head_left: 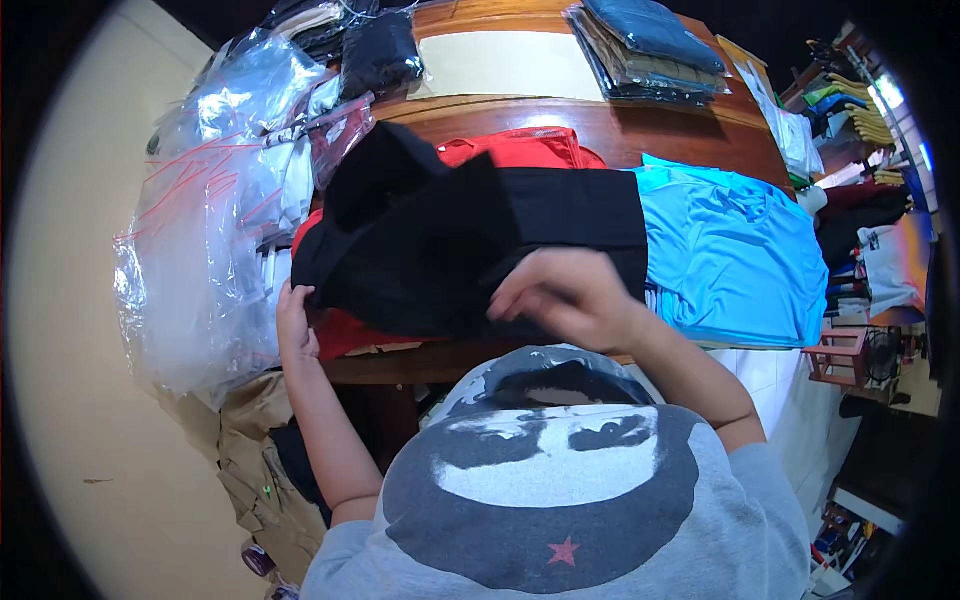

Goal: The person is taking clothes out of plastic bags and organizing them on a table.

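A black garment (420, 260) lies partly bunched and raised over the table, its folds smeared by motion; I cannot tell its exact kind. My left hand (297, 322) is closed on the garment's lower left corner, thumb against the cloth. Farther right, my right hand (570, 298) is slightly blurred, its fingers curled in a pinch at the cloth's near edge. The flat right part of the black cloth meets a light blue shirt (735, 255). Red cloth (525, 147) shows behind and under the black garment.
Clear plastic bags (200, 260) with red strips pile up at the left. Packed garments in clear bags (650, 50) are stacked at the back, beside a cream sheet (510, 65) on the wooden table (480, 120). Clothes on hangers (870, 120) stand at the far right.
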### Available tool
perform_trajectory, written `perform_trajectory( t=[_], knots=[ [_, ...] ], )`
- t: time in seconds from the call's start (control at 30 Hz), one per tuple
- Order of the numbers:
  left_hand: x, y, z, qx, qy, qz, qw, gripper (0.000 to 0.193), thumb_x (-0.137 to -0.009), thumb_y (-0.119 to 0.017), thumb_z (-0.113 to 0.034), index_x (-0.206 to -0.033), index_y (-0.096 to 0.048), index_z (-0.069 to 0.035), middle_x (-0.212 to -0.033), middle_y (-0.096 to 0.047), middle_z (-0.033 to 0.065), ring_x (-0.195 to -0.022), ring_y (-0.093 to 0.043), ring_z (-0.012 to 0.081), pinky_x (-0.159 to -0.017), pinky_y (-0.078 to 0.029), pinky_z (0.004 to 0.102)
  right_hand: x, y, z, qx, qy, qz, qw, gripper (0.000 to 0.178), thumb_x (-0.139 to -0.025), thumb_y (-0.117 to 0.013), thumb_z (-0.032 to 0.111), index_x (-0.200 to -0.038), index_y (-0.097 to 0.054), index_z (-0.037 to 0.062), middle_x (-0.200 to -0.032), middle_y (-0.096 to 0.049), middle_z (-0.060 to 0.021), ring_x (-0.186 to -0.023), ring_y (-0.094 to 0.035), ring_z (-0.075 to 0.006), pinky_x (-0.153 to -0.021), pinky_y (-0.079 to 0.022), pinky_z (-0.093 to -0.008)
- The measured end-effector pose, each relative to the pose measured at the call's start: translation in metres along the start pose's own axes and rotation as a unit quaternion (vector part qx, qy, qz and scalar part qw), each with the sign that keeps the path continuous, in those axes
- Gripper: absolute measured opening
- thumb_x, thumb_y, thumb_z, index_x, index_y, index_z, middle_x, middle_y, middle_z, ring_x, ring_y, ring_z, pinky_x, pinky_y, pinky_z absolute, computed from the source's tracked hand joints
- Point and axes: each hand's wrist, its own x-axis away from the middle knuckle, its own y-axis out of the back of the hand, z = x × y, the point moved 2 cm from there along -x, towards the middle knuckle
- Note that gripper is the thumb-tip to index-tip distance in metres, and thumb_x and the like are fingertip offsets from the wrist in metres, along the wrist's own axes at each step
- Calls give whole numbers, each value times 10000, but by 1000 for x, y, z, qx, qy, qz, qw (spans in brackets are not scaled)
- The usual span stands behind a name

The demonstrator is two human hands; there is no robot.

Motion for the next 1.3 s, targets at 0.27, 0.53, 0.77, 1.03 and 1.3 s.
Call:
perform_trajectory(
  t=[0.27,0.53,0.77,1.03,1.3],
  knots=[
    [-24,40,37,-327,-177,-89,924,307,-927,-539,-129,-1210,-570,-15,-1090,-637,86,-994,-603,167,-883,-464,289,79,98,-118,371,-162,-188,895,196,-827,-646,72,-1009,-586,28,-967,-605,-116,-902,-593,-281,-810,-483,-360],
    [9,-15,-16,-202,16,109,973,557,-983,-465,-506,-1239,-604,-32,-1095,-642,93,-1017,-569,128,-907,-430,246,77,111,-139,552,-155,-124,810,269,-773,-707,107,-1016,-611,43,-1050,-583,-94,-978,-553,-295,-842,-488,-374],
    [8,-21,-9,-393,33,181,901,479,-863,-704,-176,-1258,-510,15,-1129,-609,96,-1078,-556,169,-957,-417,298,34,150,-144,621,-65,-30,781,90,-754,-645,80,-815,-582,59,-809,-591,-102,-828,-578,-292,-709,-506,-396],
    [16,-29,-17,-367,-85,145,915,365,-831,-700,-59,-1144,-525,6,-1027,-546,42,-983,-506,133,-919,-390,256,-69,241,-134,738,-65,-166,651,86,-837,-614,219,-859,-644,141,-869,-642,-32,-904,-590,-240,-723,-417,-426],
    [39,-7,-14,-298,-66,100,947,314,-828,-696,-24,-1096,-531,-30,-969,-512,-14,-938,-484,97,-868,-387,228,-66,155,-160,691,-31,-228,686,351,-776,-666,177,-1113,-568,163,-1235,-511,-35,-1154,-479,-236,-977,-311,-461]
  ],
)
